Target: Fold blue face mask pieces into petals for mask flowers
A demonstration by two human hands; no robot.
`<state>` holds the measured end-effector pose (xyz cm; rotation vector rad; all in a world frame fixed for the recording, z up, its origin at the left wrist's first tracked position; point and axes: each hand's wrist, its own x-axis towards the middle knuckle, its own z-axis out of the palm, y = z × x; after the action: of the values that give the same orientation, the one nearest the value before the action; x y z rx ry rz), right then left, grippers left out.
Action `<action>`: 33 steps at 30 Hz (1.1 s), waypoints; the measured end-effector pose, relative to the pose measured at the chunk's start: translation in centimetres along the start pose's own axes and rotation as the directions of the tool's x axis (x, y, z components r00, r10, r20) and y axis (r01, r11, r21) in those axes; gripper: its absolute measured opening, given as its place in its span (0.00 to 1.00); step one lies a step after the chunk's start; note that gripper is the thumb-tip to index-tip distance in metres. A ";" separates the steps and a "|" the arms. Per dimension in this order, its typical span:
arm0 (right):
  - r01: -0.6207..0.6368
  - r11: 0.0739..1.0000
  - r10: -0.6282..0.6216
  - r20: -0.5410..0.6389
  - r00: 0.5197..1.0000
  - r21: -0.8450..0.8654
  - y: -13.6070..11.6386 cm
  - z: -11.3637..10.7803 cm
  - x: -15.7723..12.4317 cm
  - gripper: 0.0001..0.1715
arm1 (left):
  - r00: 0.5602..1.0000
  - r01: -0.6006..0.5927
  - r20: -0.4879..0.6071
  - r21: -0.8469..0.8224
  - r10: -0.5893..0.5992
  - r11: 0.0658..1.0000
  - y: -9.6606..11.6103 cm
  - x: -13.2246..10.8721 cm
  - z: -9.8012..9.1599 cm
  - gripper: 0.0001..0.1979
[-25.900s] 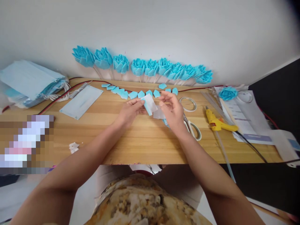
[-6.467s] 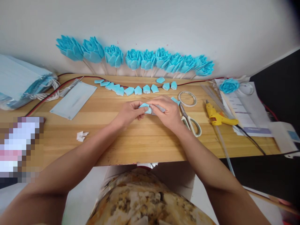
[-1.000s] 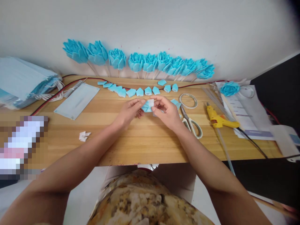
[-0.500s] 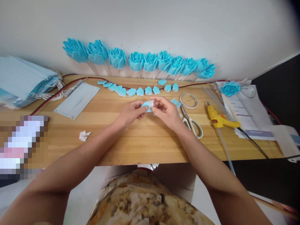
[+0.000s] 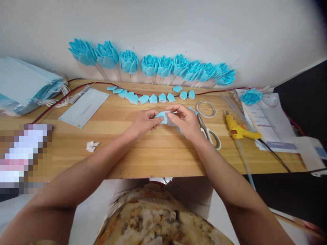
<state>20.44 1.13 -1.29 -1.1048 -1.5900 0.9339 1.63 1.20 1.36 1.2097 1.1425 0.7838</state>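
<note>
left hand (image 5: 143,121) and right hand (image 5: 186,119) are pinching the piece (image 5: 165,118), fingers (image 5: 158,119) nearly together, left of the scissors (image 5: 203,127); it is looking light, soft, crease-prone, its edges probably offering best hold.

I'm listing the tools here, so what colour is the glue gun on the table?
The glue gun is yellow, seen best in the head view.

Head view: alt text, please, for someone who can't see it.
A person's left hand pinches a small blue-and-white piece above a wooden table, with the right hand at its edge. Behind, pointed blue pieces form a curved row before stemmed blue flowers along the wall; scissors, a tape roll and yellow glue gun lie right.
</note>
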 end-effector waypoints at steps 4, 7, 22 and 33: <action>0.055 0.998 -0.055 0.002 0.998 -0.032 -0.3 0.0 -0.1 0.05 | 1.000 0.024 -0.001 -0.014 -0.024 1.000 0.1 -0.1 0.1 0.08; 0.126 0.989 -0.126 0.016 0.992 -0.076 -0.7 0.0 -0.2 0.04 | 0.999 0.041 0.000 -0.043 -0.041 0.998 0.0 0.0 0.0 0.07; 0.227 0.942 -0.222 0.048 0.974 -0.249 -0.9 -0.2 -0.1 0.10 | 0.997 0.006 0.082 -0.184 0.009 0.983 -1.3 0.5 -0.4 0.09; 0.344 0.888 -0.345 0.054 0.937 -0.306 -0.6 -0.4 0.0 0.11 | 0.995 0.009 0.100 -0.247 0.017 0.969 -1.5 0.7 -0.5 0.11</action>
<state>20.72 1.01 -0.64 -0.9829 -1.8997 0.4529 1.21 1.62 -0.26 1.0312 0.9288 0.8319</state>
